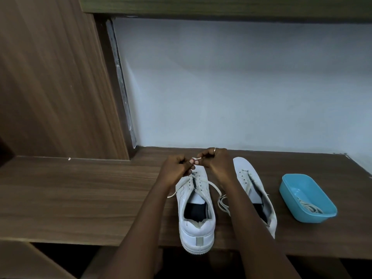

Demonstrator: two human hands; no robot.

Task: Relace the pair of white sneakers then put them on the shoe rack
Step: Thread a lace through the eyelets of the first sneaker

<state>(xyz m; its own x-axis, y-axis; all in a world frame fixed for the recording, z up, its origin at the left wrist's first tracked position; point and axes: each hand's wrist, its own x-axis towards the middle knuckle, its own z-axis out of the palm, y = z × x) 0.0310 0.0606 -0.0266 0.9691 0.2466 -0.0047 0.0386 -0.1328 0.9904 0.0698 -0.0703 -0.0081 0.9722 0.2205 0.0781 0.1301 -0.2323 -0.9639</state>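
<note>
As the sneaker point(196, 218) lies heel-near at centre, left hand point(177, 168) and right hand point(217, 162) pinch its lace point(198, 158), fingers point(191, 162) curled, probably for threading.

Dark wood-grain table point(80, 198), back edge against a pale wall point(221, 87). On it stand a white sneaker point(196, 224), heel at the front edge, and a second white sneaker point(242, 168) just to its right, not touching. A lace point(222, 202) trails on the wood between them. A blue tub point(302, 190) sits further right.
</note>
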